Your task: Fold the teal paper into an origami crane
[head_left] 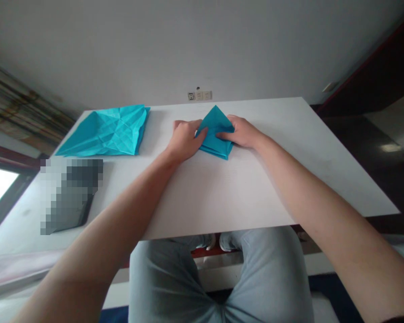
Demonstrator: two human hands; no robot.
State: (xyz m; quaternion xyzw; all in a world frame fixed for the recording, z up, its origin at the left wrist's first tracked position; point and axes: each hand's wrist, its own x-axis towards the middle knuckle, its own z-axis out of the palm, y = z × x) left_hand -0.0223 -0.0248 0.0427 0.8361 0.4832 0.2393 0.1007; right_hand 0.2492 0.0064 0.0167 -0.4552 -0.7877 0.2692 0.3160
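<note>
A folded piece of turquoise paper (pixel 216 120) lies between my hands over the far middle of the white table. Its pointed corner faces away from me, and several layers show along its near edge. My left hand (pixel 185 138) grips the left side, thumb on top and the other fingers partly hidden. On the right side, my right hand (pixel 240 131) holds the paper with its thumb laid across the face and fingers at the back edge. To the left rests a larger creased turquoise sheet (pixel 111 132), apart from both hands.
The white table (pixel 218 193) reaches almost to the grey wall, where sockets (pixel 199 95) sit. A dark flat object (pixel 76 197), mostly pixelated, lies at the left. A patterned curtain (pixel 16 107) hangs at far left. My legs (pixel 218 273) are under the near edge.
</note>
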